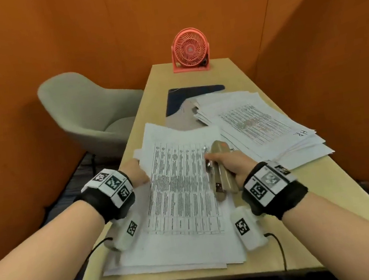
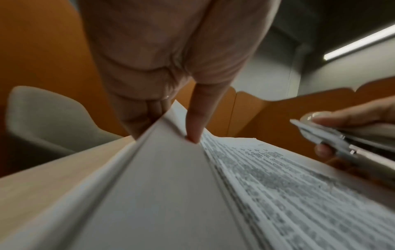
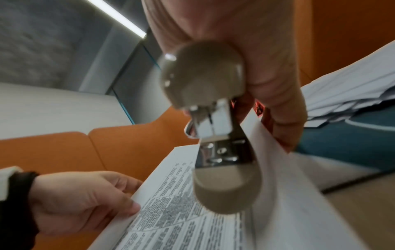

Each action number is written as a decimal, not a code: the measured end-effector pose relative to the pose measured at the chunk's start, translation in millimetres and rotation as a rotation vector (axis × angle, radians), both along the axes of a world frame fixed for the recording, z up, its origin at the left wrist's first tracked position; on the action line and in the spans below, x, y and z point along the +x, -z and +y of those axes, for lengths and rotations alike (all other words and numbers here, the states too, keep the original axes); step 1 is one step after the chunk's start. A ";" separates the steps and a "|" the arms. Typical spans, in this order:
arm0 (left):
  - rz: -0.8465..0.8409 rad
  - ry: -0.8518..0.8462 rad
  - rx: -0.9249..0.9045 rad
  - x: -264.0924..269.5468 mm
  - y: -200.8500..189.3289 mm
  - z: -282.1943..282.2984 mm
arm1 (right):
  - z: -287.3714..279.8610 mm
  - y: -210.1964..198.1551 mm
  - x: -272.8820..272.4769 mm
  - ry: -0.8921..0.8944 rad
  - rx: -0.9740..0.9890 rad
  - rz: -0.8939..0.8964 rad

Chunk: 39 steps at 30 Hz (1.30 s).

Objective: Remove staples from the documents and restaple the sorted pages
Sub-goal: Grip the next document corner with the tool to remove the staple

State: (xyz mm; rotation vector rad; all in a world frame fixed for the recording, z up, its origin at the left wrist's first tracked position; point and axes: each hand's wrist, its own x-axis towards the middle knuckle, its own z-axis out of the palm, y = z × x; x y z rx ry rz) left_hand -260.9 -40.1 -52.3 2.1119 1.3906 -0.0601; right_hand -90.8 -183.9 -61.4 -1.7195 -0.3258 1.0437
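A printed document (image 1: 181, 188) lies lifted above a near pile of pages (image 1: 172, 259) on the table. My left hand (image 1: 135, 171) pinches its left edge, thumb (image 2: 195, 118) on top and fingers underneath (image 3: 85, 197). My right hand (image 1: 232, 163) grips a beige stapler (image 1: 220, 170) over the document's right side, nose pointing away from me. In the right wrist view the stapler (image 3: 213, 118) has its mouth apart, and the right edge of the document (image 3: 267, 152) curls up beside it. In the left wrist view the stapler (image 2: 342, 143) hangs above the printed page (image 2: 278, 186).
A second, fanned stack of documents (image 1: 260, 126) marked "HR" lies at the right. A dark blue folder (image 1: 186, 96) sits behind it, a pink desk fan (image 1: 190, 51) at the table's far end. A grey chair (image 1: 88, 111) stands left of the wooden table (image 1: 318, 191).
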 end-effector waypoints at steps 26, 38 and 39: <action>-0.292 0.342 0.047 153.8 -7.7 -44.4 | -42.6 -12.6 136.7 0.426 -0.005 -0.136; 0.213 0.928 0.371 259.7 31.8 -89.3 | -78.3 16.7 191.5 0.258 -0.261 -0.302; 0.216 0.930 0.379 262.3 33.0 -89.5 | -78.5 18.1 192.4 0.217 -0.299 -0.375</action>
